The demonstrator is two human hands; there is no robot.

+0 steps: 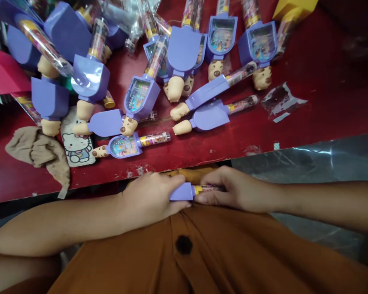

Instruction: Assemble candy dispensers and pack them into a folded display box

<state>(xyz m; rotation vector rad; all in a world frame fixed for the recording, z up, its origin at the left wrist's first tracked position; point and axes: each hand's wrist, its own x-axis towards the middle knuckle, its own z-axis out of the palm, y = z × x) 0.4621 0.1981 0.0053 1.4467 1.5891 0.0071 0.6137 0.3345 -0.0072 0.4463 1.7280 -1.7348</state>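
In my lap, below the table's front edge, both hands hold one purple plastic toy (181,192) with a clear tube (207,188) at its end. My left hand (156,192) is wrapped round the purple body and hides most of it. The fingers of my right hand (230,190) close round the tube, which has a yellow and printed wrap. Similar toys lie on the table just ahead, such as a purple toy (125,146) with a little window and a beige animal head, and another purple toy (210,116) lying back side up.
Several more purple toys cover the red table (227,141). A Hello Kitty case (78,143) and a crumpled beige cloth (38,149) lie near the left front edge. Torn clear plastic (283,100) is at right; a pink piece (6,71) and a yellow piece (294,10) sit at the sides.
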